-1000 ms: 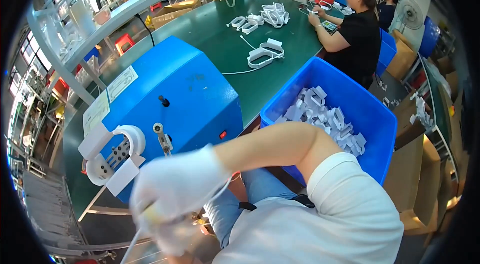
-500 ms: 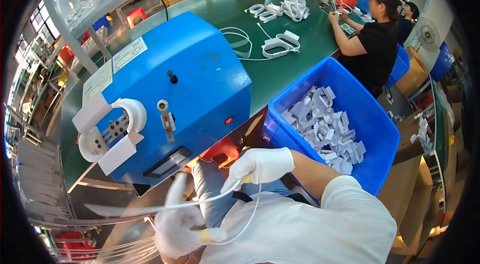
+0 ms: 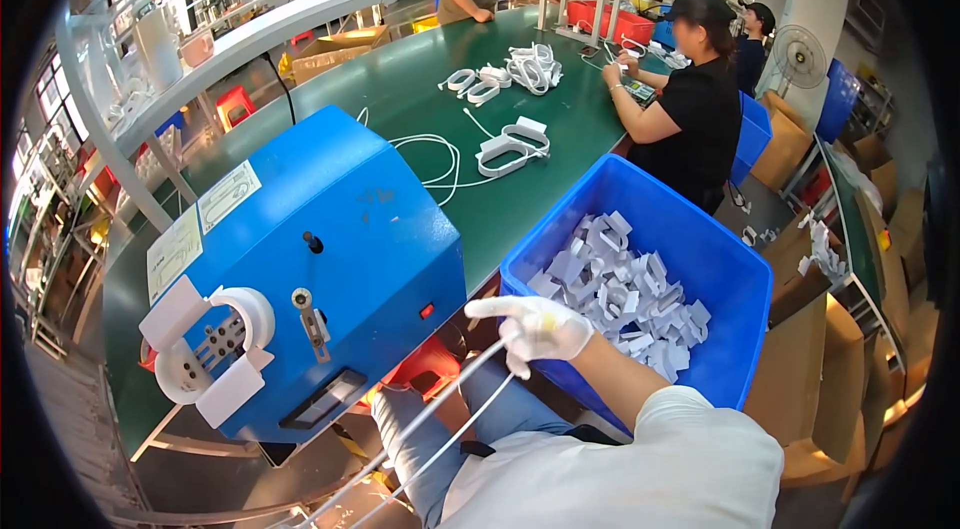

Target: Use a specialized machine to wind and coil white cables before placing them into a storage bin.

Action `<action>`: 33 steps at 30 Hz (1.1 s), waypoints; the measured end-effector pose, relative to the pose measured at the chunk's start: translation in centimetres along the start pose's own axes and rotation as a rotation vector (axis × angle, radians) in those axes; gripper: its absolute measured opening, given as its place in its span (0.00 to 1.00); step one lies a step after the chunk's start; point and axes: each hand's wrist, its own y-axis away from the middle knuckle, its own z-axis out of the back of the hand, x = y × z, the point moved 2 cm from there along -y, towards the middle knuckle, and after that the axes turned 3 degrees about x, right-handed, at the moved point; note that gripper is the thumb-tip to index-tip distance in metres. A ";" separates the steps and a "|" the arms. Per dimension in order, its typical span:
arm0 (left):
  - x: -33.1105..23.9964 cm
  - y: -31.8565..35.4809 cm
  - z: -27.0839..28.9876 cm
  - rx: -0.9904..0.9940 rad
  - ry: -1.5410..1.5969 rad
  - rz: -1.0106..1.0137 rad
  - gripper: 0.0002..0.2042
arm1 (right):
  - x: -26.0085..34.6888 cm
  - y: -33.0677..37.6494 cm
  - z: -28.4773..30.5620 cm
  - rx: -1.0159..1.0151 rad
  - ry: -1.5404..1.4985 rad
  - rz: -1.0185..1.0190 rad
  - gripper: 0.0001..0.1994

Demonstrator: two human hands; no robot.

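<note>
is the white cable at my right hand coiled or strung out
Strung out: two lengths of white cable run from your right hand to the picture's lower edge; beyond, cannot tell.

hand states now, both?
Left hand: out of view, can't tell.
Right hand: holding white cable, index finger extended.

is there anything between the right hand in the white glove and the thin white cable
Nothing visible: the white-gloved right hand already holds the thin white cable. Two strands run from it toward the lower edge, passing in front of the person's blue jeans.
</note>
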 end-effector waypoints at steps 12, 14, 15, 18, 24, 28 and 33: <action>10.7 3.2 -7.1 0.358 -1.169 0.440 0.14 | -2.6 -7.9 -11.9 0.454 1.269 0.174 0.19; 11.9 0.8 -8.4 0.311 -0.939 0.362 0.17 | -2.1 -8.1 -10.7 0.340 1.403 0.161 0.13; 10.7 -0.9 -7.2 0.277 -0.896 0.293 0.16 | -1.6 -7.8 -9.2 0.153 1.375 0.191 0.07; 7.9 -4.5 -6.7 0.052 -0.858 0.224 0.10 | 1.6 -7.3 -8.2 -0.111 1.551 0.240 0.09; 6.8 -7.4 -7.1 0.120 -1.012 0.314 0.07 | 2.2 -7.1 -6.8 -0.260 1.413 0.200 0.09; 7.0 -8.9 -7.2 0.146 -1.049 0.343 0.06 | 2.2 -8.0 -6.5 -0.295 1.382 0.240 0.07; 7.4 -10.4 -8.8 0.154 -1.168 0.275 0.04 | 2.7 -9.4 -6.9 -0.335 1.407 0.379 0.05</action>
